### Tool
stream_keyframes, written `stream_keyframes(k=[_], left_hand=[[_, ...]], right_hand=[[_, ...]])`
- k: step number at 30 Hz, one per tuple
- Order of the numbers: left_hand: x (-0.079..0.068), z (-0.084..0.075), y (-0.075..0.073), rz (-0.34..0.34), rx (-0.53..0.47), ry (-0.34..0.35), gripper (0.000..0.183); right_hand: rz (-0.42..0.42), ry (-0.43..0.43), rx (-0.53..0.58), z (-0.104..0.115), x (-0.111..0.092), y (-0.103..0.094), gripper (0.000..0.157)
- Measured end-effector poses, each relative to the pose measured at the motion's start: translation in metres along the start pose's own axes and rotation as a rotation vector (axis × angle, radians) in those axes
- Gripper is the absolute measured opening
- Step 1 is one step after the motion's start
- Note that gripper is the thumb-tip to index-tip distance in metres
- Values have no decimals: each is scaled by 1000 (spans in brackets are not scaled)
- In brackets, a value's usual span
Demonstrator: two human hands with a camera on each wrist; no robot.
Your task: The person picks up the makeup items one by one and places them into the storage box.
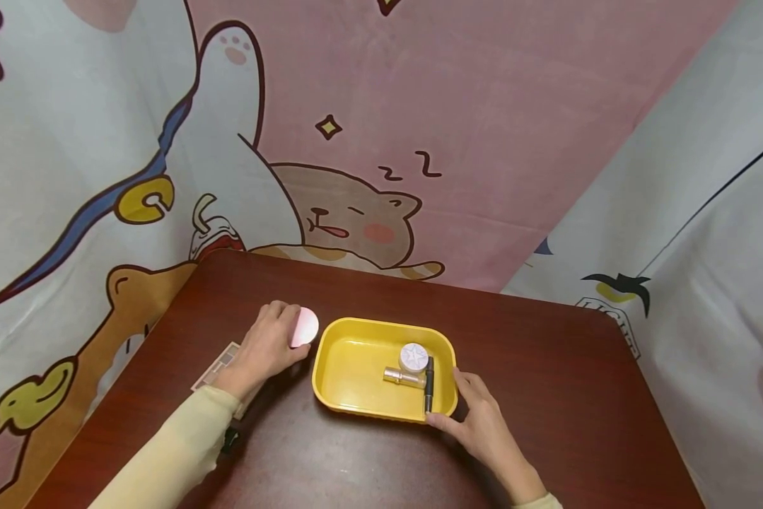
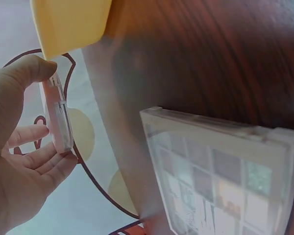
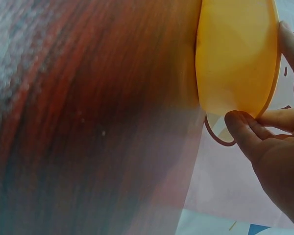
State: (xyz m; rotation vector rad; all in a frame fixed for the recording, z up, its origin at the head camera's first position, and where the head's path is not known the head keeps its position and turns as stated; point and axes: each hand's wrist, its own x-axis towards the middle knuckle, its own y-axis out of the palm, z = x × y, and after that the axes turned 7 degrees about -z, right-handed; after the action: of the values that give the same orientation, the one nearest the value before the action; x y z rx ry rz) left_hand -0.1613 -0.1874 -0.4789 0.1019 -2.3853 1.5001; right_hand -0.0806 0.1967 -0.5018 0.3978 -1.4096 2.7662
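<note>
Head | left hand [image 1: 266, 348] pinches pink compact [image 1: 305, 328] | right hand [image 1: 481, 418], half-spread, holds yellow tray [image 1: 356, 371]

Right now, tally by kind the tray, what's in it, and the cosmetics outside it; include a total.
Round: 2 (star-topped case, pink-white case)
Slim: 2 (gold tube, black stick)
Palette: 1
Yellow tray: 1
Total: 6
</note>
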Motion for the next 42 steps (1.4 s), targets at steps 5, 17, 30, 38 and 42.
stream_keyframes(k=[5,17,30,38,42], left_hand=[[1,-2,-2,-30,-12,33,73],[1,-18,-11,-12,-27,45,72],[2,-36,-10,-57,-54,135,66],[3,-45,-9,-71,-75,171,61],[3,-49,-7,-71,-76,187,61]], right_hand=[[-11,-16,7,-1,-1,0,95],[4,0,5,-2,0,-1,97],[-6,-12,6,-3,-1,0,97],[-6,-17,14,-3,-2,0,97],[-10,-22,18,-3,-1,0,97]])
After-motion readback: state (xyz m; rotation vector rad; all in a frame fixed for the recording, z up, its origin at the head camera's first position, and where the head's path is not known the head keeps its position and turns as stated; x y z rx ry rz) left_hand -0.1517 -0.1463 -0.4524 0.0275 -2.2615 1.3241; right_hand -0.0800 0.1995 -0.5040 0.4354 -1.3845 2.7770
